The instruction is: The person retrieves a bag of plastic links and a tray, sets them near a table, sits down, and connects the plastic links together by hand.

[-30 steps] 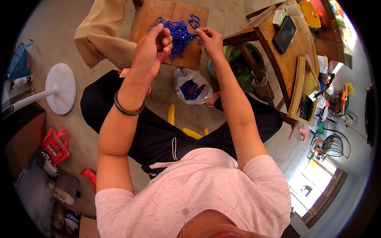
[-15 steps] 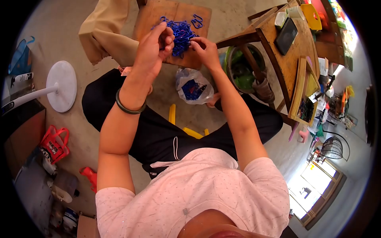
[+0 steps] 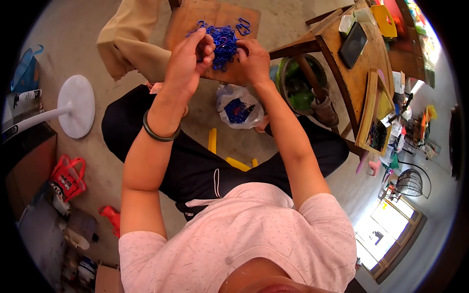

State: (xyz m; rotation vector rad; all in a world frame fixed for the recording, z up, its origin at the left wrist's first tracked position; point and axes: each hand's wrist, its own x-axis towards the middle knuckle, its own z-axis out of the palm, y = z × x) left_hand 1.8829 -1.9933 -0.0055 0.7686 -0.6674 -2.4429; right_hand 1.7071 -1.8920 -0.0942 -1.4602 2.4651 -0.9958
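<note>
Evidently, the hooks [image 3: 223,46] are sitting in a tangled heap on the board [image 3: 188,17], with a few lying apart near its far right edge. The left hand [image 3: 190,58] is hovering at the heap's left side, fingers loosely curled; whether it is gripping a hook, I cannot tell. The right hand [image 3: 254,63] is bending its fingers inward at the heap's right side, partly closed, its hold hidden too. Since the wires are crossing, a light fingertip pinch and a slow turn are likely serving better than a straight tug, which is risking dragging neighbours along.

The bag [image 3: 225,93] is standing open just off the board's near edge, more hooks showing inside. Cloth [image 3: 132,49] is hanging close on the left, while a wooden rail [image 3: 295,50] is narrowing the right; bare floor is offering more room between the knees.
</note>
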